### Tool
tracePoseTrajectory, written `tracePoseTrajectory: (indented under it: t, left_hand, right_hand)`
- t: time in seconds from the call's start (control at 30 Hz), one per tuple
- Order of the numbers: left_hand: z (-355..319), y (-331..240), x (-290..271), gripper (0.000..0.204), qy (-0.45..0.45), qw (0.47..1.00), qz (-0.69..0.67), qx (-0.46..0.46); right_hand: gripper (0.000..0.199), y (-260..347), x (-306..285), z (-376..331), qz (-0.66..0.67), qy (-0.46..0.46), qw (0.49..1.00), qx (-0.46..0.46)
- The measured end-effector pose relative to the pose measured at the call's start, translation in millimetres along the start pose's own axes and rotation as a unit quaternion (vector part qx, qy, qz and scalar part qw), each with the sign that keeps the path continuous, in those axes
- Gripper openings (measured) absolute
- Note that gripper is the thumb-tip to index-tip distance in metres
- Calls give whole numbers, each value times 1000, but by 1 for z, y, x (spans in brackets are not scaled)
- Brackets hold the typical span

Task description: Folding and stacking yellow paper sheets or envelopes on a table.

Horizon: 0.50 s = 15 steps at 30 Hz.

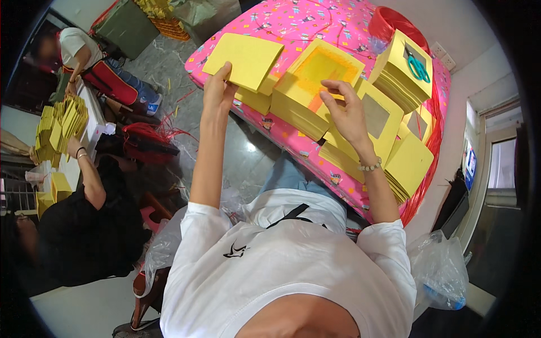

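Observation:
At the near left edge of the pink table, my left hand [218,90] grips a folded yellow card [245,59] by its lower left part, thumb on top. Under and beside that card lie more yellow cards [252,101]. My right hand [346,112] hangs over the near right corner of a tall stack of yellow cards [298,110], its bent thumb and forefinger apart and nothing visible between them. The top of this stack bears a bright yellow patch with smeared orange edges.
More yellow card stacks with grey windows [376,115] crowd the pink patterned table [267,25]. Teal-handled scissors [417,67] lie on the far right stack. Red plastic ribbon [389,19] is behind it. At left, two people handle yellow bundles [67,121] at a white table.

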<state>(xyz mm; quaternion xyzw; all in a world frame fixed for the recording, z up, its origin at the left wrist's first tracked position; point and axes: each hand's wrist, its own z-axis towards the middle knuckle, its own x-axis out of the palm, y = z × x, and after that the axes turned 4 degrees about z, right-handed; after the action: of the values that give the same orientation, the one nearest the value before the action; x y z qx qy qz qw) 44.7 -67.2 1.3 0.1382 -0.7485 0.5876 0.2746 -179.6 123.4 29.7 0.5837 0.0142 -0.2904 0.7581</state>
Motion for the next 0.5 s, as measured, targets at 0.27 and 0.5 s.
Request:
tracePoseTrajectory:
  t: [0.27,0.5]
  left_hand:
    - [40,48,-36,40,-1,996,59,-61]
    - [32,84,-54,39,-60,991,92,-76]
  right_hand:
    - [26,-14,-1,-8,-60,4,998,-6]
    - [26,-16,0,-11,-81,3,996,-25]
